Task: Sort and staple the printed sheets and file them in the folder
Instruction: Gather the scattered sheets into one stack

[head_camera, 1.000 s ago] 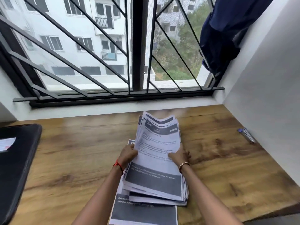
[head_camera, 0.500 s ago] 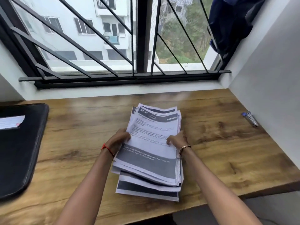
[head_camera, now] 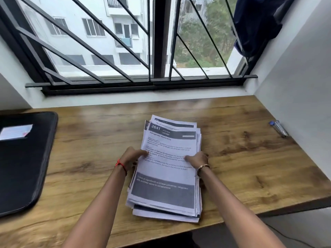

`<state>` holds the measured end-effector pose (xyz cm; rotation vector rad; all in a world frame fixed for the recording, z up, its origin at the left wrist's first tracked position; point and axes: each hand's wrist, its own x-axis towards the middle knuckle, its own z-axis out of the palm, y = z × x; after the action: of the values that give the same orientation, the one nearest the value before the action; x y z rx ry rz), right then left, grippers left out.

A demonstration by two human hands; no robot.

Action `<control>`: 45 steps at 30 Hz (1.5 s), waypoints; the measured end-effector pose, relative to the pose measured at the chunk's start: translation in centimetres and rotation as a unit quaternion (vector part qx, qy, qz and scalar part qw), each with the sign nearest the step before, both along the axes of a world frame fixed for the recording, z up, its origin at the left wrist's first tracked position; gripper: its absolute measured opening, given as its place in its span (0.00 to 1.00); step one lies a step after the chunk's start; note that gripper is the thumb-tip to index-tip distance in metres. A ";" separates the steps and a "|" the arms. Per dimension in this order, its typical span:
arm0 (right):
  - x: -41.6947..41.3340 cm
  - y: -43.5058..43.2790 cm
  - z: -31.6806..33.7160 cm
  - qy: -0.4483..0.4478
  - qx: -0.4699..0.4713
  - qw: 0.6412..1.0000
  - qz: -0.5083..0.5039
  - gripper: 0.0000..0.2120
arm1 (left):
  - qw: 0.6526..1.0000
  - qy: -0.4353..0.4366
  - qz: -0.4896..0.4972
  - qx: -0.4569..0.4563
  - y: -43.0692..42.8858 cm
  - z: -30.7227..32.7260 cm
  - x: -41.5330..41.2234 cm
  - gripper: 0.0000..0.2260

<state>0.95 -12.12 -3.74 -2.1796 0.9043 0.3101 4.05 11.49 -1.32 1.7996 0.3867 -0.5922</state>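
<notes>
Both hands [head_camera: 133, 157] [head_camera: 198, 159] settled the sheets [head_camera: 166, 178] (still uneven) onto the desk [head_camera: 250, 169].

folder [head_camera: 25, 167] cut off left, print on sheets [head_camera: 166, 176] blurred

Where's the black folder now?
Head view: the black folder lies at the left edge of the desk, well left of the paper stack, a white slip on top.

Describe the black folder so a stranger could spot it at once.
Start at the barred window and drop to the wooden desk below. At its left edge lies the black folder. Unlike the pale paper stack, it is dark, with a white slip on top.
</notes>
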 end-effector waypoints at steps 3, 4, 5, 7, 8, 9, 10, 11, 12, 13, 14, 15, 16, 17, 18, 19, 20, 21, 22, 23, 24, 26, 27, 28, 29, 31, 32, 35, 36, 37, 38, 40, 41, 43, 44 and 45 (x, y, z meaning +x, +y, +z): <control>-0.6 -0.1 0.0 -0.065 0.076 0.994 -0.049 0.21 | 0.997 0.027 -0.024 -0.064 0.4 -0.3 -0.2 0.10; -0.9 0.0 0.2 -0.083 0.126 0.986 -0.077 0.15 | 0.996 0.030 -0.036 -0.078 0.3 -0.4 -0.1 0.10; -1.1 0.1 0.5 -0.102 0.189 0.971 -0.104 0.12 | 0.994 0.031 -0.046 -0.093 0.3 -0.4 -0.1 0.12; -1.4 0.6 1.0 -0.127 0.317 0.930 -0.135 0.10 | 0.991 0.019 -0.051 -0.125 0.2 -0.2 0.1 0.16; -1.3 0.8 1.2 -0.131 0.352 0.916 -0.140 0.10 | 0.990 0.008 -0.051 -0.135 0.1 -0.1 0.3 0.18; -1.1 1.0 1.3 -0.132 0.373 0.907 -0.141 0.09 | 0.989 -0.002 -0.050 -0.141 0.0 0.2 0.5 0.20; -0.9 1.1 1.5 -0.134 0.381 0.904 -0.137 0.10 | 0.988 -0.014 -0.046 -0.146 -0.1 0.5 0.6 0.21; -0.6 1.1 1.6 -0.143 0.377 0.906 -0.130 0.12 | 0.988 -0.027 -0.037 -0.150 -0.2 0.9 0.9 0.21; -0.3 1.0 1.8 -0.157 0.366 0.909 -0.120 0.14 | 0.987 -0.042 -0.021 -0.155 -0.3 1.2 1.1 0.19; 0.1 0.9 2.4 -0.174 0.355 0.912 -0.109 0.16 | 0.985 -0.064 -0.001 -0.160 -0.3 1.6 1.5 0.18; 0.6 0.7 3.0 -0.200 0.345 0.912 -0.096 0.16 | 0.982 -0.090 0.018 -0.168 -0.3 2.0 1.9 0.18; 1.2 0.6 3.9 -0.232 0.338 0.909 -0.081 0.16 | 0.977 -0.119 0.034 -0.176 -0.4 2.7 2.3 0.19; 1.9 0.6 5.2 -0.265 0.332 0.903 -0.066 0.16 | 0.971 -0.152 0.040 -0.178 -0.6 3.6 2.9 0.21; 2.5 0.7 6.5 -0.299 0.326 0.895 -0.055 0.15 | 0.965 -0.185 0.041 -0.179 -0.9 4.5 3.3 0.21; 3.2 0.8 7.9 -0.338 0.320 0.884 -0.045 0.13 | 0.958 -0.219 0.040 -0.180 -1.2 5.6 3.8 0.21; 3.8 0.9 9.3 -0.374 0.314 0.872 -0.034 0.12 | 0.947 -0.255 0.041 -0.189 -1.5 6.6 4.2 0.19; 4.4 0.9 10.5 -0.409 0.305 0.860 -0.021 0.12 | 0.934 -0.291 0.043 -0.201 -1.8 7.5 4.6 0.18; 5.0 0.8 11.5 -0.438 0.291 0.851 -0.007 0.12 | 0.919 -0.328 0.044 -0.212 -1.9 8.4 4.9 0.18; 5.3 0.7 12.3 -0.462 0.276 0.843 0.009 0.11 | 0.907 -0.361 0.041 -0.214 -2.0 9.0 5.0 0.20; 5.6 0.4 12.7 -0.480 0.263 0.837 0.022 0.12 | 0.896 -0.388 0.036 -0.212 -2.0 9.3 5.3 0.22; 5.6 0.2 12.9 -0.490 0.257 0.832 0.035 0.14 | 0.892 -0.402 0.037 -0.203 -2.1 9.3 5.4 0.25; 5.3 -0.3 12.6 -0.487 0.249 0.836 0.046 0.16 | 0.891 -0.408 0.061 -0.188 -2.3 9.0 5.2 0.30; 5.1 -0.5 12.0 -0.479 0.252 0.839 0.046 0.16 | 0.894 -0.401 0.074 -0.188 -2.4 8.6 4.9 0.31; 4.8 -0.7 11.5 -0.473 0.267 0.839 0.042 0.19 | 0.895 -0.396 0.087 -0.187 -2.6 8.2 4.7 0.31; 4.6 -0.9 11.1 -0.468 0.284 0.836 0.040 0.22 | 0.896 -0.392 0.099 -0.183 -2.8 7.7 4.6 0.31; 4.6 -1.1 10.7 -0.459 0.285 0.840 0.046 0.22 | 0.900 -0.384 0.116 -0.170 -2.8 7.1 4.7 0.28; 4.7 -1.1 10.7 -0.454 0.270 0.847 0.055 0.18 | 0.905 -0.376 0.122 -0.161 -2.8 7.1 4.9 0.23; 5.2 -0.8 11.1 -0.440 0.255 0.858 0.066 0.11 | 0.913 -0.360 0.121 -0.152 -3.0 7.5 5.4 0.11; 5.4 -0.7 11.2 -0.441 0.261 0.856 0.068 0.10 | 0.912 -0.362 0.117 -0.151 -3.0 7.7 5.5 0.11; 5.7 -0.6 11.4 -0.445 0.265 0.853 0.067 0.10 | 0.911 -0.365 0.118 -0.152 -3.1 8.0 5.5 0.11; 5.9 -0.7 11.5 -0.451 0.263 0.850 0.068 0.09 | 0.909 -0.367 0.124 -0.154 -3.1 8.2 5.7 0.10; 6.5 -1.1 11.6 -0.462 0.267 0.843 0.073 0.08 | 0.906 -0.369 0.131 -0.161 -3.0 8.4 6.2 0.10; 6.7 -1.3 11.6 -0.461 0.272 0.841 0.074 0.08 | 0.906 -0.368 0.128 -0.166 -3.0 8.6 6.4 0.10; 7.0 -1.8 11.3 -0.448 0.277 0.847 0.080 0.10 | 0.914 -0.352 0.110 -0.170 -2.9 8.4 6.6 0.11; 7.1 -2.0 11.1 -0.438 0.277 0.851 0.084 0.11 | 0.920 -0.338 0.101 -0.171 -2.8 8.0 6.6 0.12; 7.2 -2.1 10.9 -0.430 0.275 0.855 0.089 0.12 | 0.925 -0.324 0.097 -0.172 -2.8 7.7 6.6 0.13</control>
<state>8.18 -14.27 7.11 -1.5835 0.0728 -0.2956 10.70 8.70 6.35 1.4864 -0.0019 0.0924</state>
